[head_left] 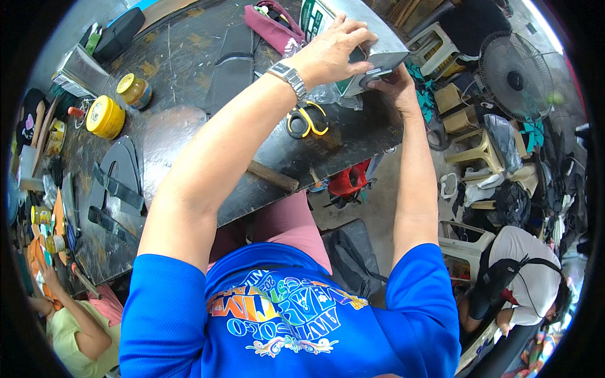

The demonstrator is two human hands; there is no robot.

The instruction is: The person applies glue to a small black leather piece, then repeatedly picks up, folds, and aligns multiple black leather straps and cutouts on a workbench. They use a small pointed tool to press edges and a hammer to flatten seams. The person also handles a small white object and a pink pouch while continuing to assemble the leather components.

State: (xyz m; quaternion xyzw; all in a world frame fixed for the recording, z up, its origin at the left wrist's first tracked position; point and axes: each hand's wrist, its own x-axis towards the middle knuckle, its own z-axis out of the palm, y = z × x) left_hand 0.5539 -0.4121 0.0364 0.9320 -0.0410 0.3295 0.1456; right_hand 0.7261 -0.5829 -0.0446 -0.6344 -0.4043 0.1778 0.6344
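A rectangular metal tin (386, 45), silver with a green and white label, is at the far edge of the black table. My left hand (337, 53) is closed over its near side, with fingers bent on the top edge and thumb lower down. My right hand (398, 89) grips the tin's near right corner, its fingers partly hidden. A small dark rounded piece lies between the two hands, too unclear to name. Nearer me are yellow-and-black scissors (307, 120) and clear plastic wrap (329, 94).
Across the black table (183, 82) are a maroon pouch (274, 28), a yellow tub (105, 118), a jar (133, 91), black sole shapes (116, 179) and a wooden handle (273, 176). A fan (515, 79) stands at right. One person (526, 271) bends at lower right; another (82, 327) sits at lower left.
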